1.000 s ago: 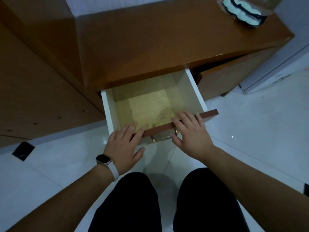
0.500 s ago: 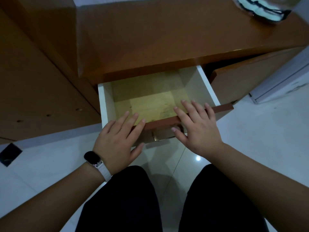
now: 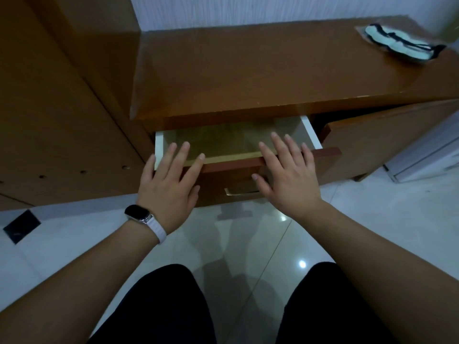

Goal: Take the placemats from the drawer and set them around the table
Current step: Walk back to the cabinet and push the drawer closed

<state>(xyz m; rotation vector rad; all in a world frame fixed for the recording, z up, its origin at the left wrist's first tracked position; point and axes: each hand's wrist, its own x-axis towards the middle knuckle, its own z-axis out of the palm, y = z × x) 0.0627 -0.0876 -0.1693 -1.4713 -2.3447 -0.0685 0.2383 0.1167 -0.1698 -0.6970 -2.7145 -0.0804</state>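
A wooden drawer with white sides and a pale yellow-lined bottom stands partly open under a brown cabinet top. Nothing shows in the visible strip of its bottom. My left hand, a white-strapped watch on its wrist, lies flat with fingers spread on the left part of the drawer front. My right hand rests flat on the right part of the front, thumb next to the brass handle. No placemat is in view.
A pale blue item with black trim, in a clear wrapper, lies at the far right of the cabinet top. A cabinet door stands ajar to the right. My knees are over the glossy white tile floor. A tall wooden panel fills the left.
The drawer has slid inward under the cabinet top, showing much less of its bottom. Both hands moved forward with the drawer front, staying flat on it.
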